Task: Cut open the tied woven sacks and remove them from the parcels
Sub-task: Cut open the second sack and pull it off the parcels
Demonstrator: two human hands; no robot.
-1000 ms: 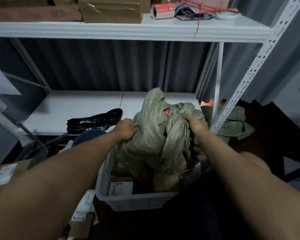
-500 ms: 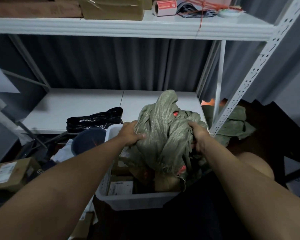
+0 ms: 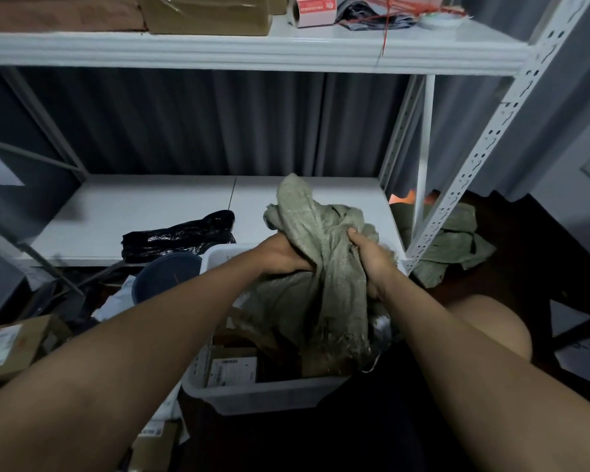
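A crumpled grey-green woven sack (image 3: 321, 267) hangs bunched above a white plastic crate (image 3: 263, 393). My left hand (image 3: 281, 255) grips the sack's left side, fingers buried in the fabric. My right hand (image 3: 372, 257) grips its right side with the thumb on top. The sack's loose lower end drapes into the crate. Brown parcels with white labels (image 3: 232, 369) lie in the crate beneath it.
Another green sack (image 3: 453, 247) lies on the floor behind the white shelf post (image 3: 484, 155). A black plastic bag (image 3: 178, 236) rests on the low shelf. A dark blue bowl (image 3: 164, 277) and a cardboard box (image 3: 14, 345) sit left. My knee (image 3: 491, 328) is right.
Both hands have drawn closer together and bunched the sack tighter, lifting it higher off the parcels. The red marks seen on it earlier are now hidden.
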